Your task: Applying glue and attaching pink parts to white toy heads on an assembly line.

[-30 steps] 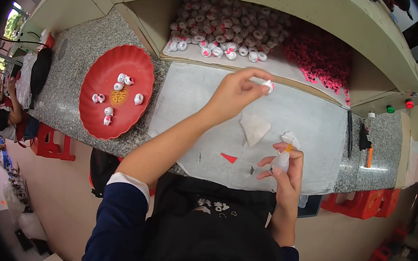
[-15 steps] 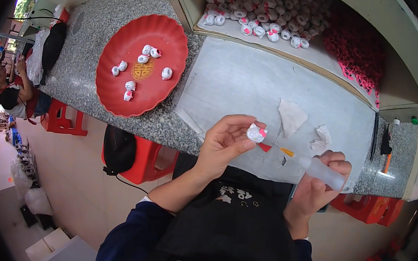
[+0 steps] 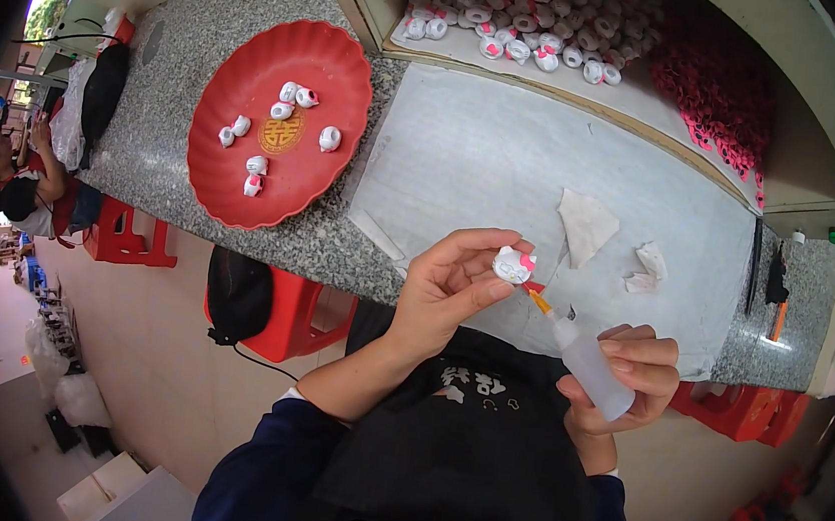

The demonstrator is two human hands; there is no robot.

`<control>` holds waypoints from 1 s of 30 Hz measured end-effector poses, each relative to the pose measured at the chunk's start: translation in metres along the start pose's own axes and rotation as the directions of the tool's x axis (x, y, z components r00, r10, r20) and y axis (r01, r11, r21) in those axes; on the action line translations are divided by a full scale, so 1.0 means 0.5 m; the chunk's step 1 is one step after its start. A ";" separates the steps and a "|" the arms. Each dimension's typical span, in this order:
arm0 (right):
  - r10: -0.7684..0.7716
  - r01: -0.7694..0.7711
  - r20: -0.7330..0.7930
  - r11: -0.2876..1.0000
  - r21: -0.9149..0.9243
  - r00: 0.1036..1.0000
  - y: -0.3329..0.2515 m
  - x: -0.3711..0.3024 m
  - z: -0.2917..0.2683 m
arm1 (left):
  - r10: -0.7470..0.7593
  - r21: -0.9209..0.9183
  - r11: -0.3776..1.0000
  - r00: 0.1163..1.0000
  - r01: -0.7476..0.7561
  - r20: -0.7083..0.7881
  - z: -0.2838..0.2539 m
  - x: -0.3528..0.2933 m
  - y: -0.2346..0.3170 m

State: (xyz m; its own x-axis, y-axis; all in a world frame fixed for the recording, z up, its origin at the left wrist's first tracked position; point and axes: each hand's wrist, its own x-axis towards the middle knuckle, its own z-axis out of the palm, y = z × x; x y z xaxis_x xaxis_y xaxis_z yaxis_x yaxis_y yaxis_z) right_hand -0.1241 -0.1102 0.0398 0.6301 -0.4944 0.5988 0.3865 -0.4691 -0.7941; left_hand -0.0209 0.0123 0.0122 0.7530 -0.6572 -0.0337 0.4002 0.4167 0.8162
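Note:
Between the thumb and fingers of my left hand (image 3: pixel 451 274) is a small white cat-head figure (image 3: pixel 513 265) with a pink bow. My right hand (image 3: pixel 632 377) grips a translucent squeeze bottle (image 3: pixel 596 373), tilted so that its orange needle tip (image 3: pixel 540 301) points up and left. The tip lies close to the figure's lower right side; whether it touches cannot be made out. A small red piece (image 3: pixel 534 286) shows just beside the figure. Both hands are over the near edge of the white paper sheet (image 3: pixel 468 155).
A red scalloped plate (image 3: pixel 225 71) with several white figures stands on the granite counter at left. Torn paper pieces (image 3: pixel 587 227) lie on the sheet. Behind, a shelf holds many white figures (image 3: pixel 551 22) and a pink heap (image 3: pixel 715 98). Another person (image 3: pixel 24 172) sits far left.
My right hand has turned the bottle upright and brought its orange tip left, next to the figure. My left hand has stayed nearly in place with the figure.

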 end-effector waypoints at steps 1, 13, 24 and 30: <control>-0.002 0.002 0.009 1.000 -0.001 1.000 0.000 0.000 -0.001 | 0.000 -0.003 1.000 1.000 0.000 0.000 0.000 0.000 -0.001; -0.014 0.012 0.060 1.000 0.019 0.998 0.001 0.003 -0.004 | -0.012 0.005 1.000 1.000 0.012 0.003 -0.002 0.000 -0.002; -0.052 0.052 0.076 0.999 0.001 0.996 0.000 0.006 -0.010 | -0.017 -0.027 1.000 1.000 0.016 -0.010 -0.003 -0.001 -0.002; -0.079 0.079 0.063 0.997 0.002 0.995 0.003 0.002 -0.009 | -0.017 -0.038 0.999 1.000 0.018 0.007 -0.001 -0.002 -0.001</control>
State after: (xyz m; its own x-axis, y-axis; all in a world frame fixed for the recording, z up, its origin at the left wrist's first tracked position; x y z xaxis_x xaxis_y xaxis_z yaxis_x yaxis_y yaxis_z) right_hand -0.1257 -0.1146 0.0398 0.6391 -0.4087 0.6516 0.4361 -0.5052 -0.7447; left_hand -0.0216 0.0128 0.0115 0.7420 -0.6690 -0.0438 0.4329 0.4283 0.7932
